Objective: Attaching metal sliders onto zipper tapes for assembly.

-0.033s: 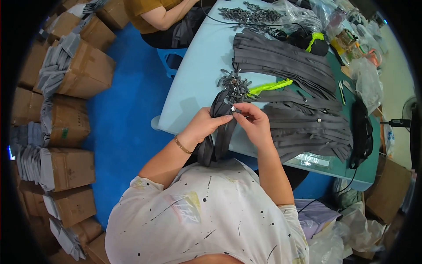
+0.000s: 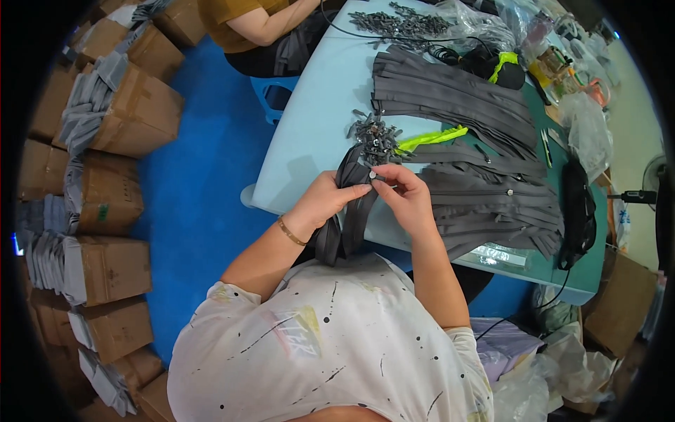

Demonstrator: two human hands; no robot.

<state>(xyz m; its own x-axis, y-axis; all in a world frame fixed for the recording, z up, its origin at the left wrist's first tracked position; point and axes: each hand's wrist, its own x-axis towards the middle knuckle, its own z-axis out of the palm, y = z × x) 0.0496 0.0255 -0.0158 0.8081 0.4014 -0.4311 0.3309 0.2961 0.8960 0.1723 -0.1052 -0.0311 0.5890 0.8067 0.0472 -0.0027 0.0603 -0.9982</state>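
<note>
My left hand [image 2: 329, 198] grips dark grey zipper tape [image 2: 349, 169], whose looped lengths hang below toward my lap. Thumb and fingers of my right hand [image 2: 409, 200] pinch together at the tape's edge, beside a small shiny round piece [image 2: 373, 174]. What exactly lies between those right fingertips is too small to make out. Just beyond my hands is a heap of small dark zipper sliders [image 2: 376, 135], with a bright yellow-green strip [image 2: 436, 138] next to it. More grey zipper tapes [image 2: 485, 204] lie in layers to the right of my right hand.
A second stack of tapes [image 2: 450, 88] and another slider pile [image 2: 401, 24] lie farther back on the table [image 2: 295, 151]. A co-worker [image 2: 246, 32] sits at the far left side near a blue stool [image 2: 273, 98]. Cartons [image 2: 140, 112] line the left. Scissors [image 2: 547, 148] rest at right.
</note>
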